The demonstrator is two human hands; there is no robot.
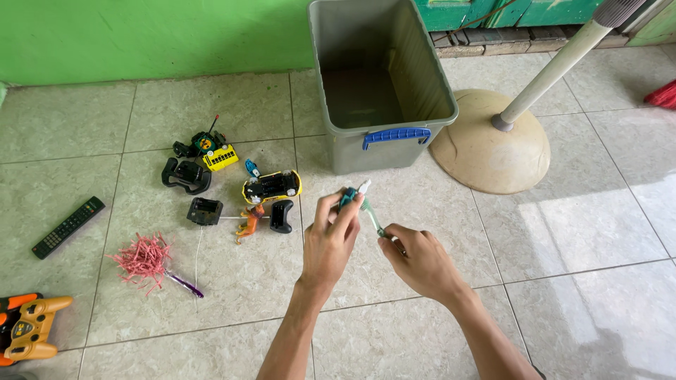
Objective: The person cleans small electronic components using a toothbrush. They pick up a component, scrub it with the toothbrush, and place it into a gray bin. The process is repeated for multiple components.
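**Both hands on one small toy above the tiled floor**

Here the left hand (329, 239) pinches the upper end of a small teal toy (360, 204) between thumb and fingertips, while the right hand (417, 259) pinches its thin lower end. The toy is held in the air just before a grey bin (422, 84) with a blue handle (396, 135). A yellow toy car (272, 187) lies on the floor to the left.
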